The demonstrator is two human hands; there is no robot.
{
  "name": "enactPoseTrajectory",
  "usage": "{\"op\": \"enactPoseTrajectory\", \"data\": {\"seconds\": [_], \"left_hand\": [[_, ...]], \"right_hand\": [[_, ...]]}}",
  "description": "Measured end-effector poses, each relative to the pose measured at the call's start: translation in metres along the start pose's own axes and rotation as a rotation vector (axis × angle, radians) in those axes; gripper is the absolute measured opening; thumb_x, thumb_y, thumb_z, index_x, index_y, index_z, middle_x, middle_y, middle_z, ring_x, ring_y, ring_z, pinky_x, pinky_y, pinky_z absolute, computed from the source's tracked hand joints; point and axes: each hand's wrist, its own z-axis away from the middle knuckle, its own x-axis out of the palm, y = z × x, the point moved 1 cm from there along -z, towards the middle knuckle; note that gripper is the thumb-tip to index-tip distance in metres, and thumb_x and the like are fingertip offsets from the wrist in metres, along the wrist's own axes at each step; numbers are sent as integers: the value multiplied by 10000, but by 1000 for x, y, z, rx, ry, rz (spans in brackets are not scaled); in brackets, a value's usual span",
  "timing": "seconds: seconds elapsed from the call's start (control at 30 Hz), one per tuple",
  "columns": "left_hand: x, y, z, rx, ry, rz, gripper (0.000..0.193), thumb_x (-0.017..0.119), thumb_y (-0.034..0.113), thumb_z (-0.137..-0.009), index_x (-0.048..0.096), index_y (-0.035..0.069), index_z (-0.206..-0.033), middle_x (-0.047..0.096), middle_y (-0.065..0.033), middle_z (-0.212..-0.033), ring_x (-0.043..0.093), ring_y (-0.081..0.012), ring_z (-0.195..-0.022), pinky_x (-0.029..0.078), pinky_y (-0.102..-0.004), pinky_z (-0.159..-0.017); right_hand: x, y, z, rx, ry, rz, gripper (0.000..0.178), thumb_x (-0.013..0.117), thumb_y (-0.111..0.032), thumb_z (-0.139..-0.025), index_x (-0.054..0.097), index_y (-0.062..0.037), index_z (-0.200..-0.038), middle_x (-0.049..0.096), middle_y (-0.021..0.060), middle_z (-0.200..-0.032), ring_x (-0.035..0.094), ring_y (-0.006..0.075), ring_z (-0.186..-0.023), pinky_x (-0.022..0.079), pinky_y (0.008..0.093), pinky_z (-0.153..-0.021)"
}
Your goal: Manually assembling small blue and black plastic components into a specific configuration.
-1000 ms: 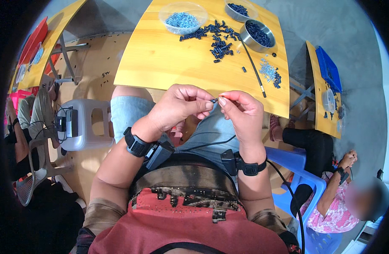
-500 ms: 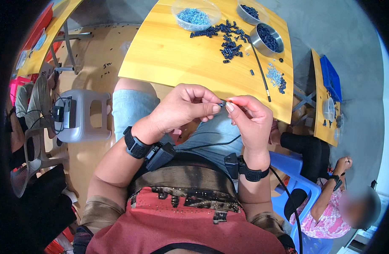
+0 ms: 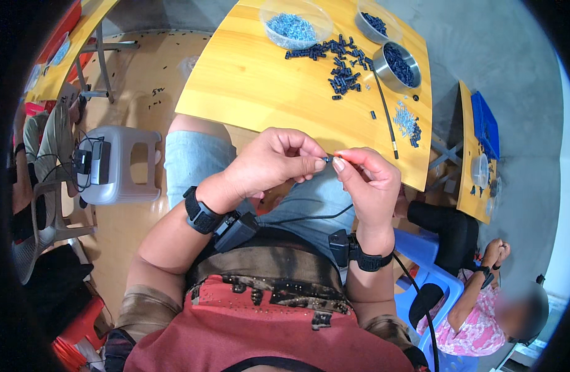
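- with the left hand (image 3: 278, 157), pinching a small dark piece (image 3: 327, 159) between thumb and forefinger
- with the right hand (image 3: 373, 178), pressing thumb and forefinger together on the other end of the same piece; too small to make out in detail
- holding it in front of the body, by the near edge of the yellow table (image 3: 254, 99)
- wearing dark straps (image 3: 203, 217) on both wrists, each with a black box (image 3: 237, 230) beside it
- standing along the far side of the table: a clear bowl (image 3: 326, 30) of light blue bits, a clear container (image 3: 393, 30) of dark pieces, and a metal bowl (image 3: 384, 74) also full of dark pieces
- lying loose before these: a scattered pile of dark pieces (image 3: 344, 82)
- slanting toward the near edge: a thin dark rod (image 3: 383, 111)
- heaped to the right of it: pale bits (image 3: 404, 116), touching a few more dark pieces
- sitting at lower right: a person in a pink patterned top (image 3: 468, 325), on a blue chair (image 3: 447, 282)
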Motion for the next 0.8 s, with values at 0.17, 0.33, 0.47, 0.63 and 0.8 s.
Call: {"op": "enactPoseTrajectory", "data": {"seconds": [0.17, 0.33, 0.47, 0.63, 0.8], "left_hand": [[-2, -1, -2, -50, -6, -17, 162, 629, 144, -861, 608, 23, -967, 604, -5, -713, 521, -34, -545, 416, -159, -438], [-2, -5, -5, -46, 13, -17, 143, 609, 153, -876, 616, 34, -955, 606, 9, -708, 532, -30, -565, 426, -157, -444], [-3, -2, -3, -140, 21, 49, 142, 587, 165, -890, 629, 41, -943, 626, -2, -723, 565, -48, -590, 454, -164, -462], [-5, -2, -5, -189, 10, 149, 159, 570, 169, -899, 632, 32, -951, 639, -22, -736, 583, -68, -596, 471, -170, -492], [-9, -5, -8, -162, -25, 127, 176, 601, 170, -881, 638, 7, -937, 642, -39, -774, 580, -81, -653, 481, -198, -604]], "right_hand": [[-2, 4, -3, -22, -43, 52, 103, 685, 18, -746, 661, 16, -846, 633, 44, -770, 570, 70, -674, 447, 192, -590], [-3, 6, -6, -27, -59, 57, 104, 677, 25, -756, 656, 14, -858, 624, 41, -778, 543, 60, -638, 420, 183, -555], [-4, 8, -9, -71, -84, 61, 108, 675, 33, -763, 649, 20, -867, 614, 39, -790, 521, 51, -613, 395, 171, -529], [-5, 6, -11, -56, -83, 56, 108, 677, 37, -758, 651, 28, -862, 607, 38, -781, 523, 55, -622, 395, 171, -541], [-5, 6, -13, -52, -96, 85, 103, 679, 36, -756, 654, 32, -856, 604, 38, -774, 525, 56, -627, 391, 170, -543]]}}
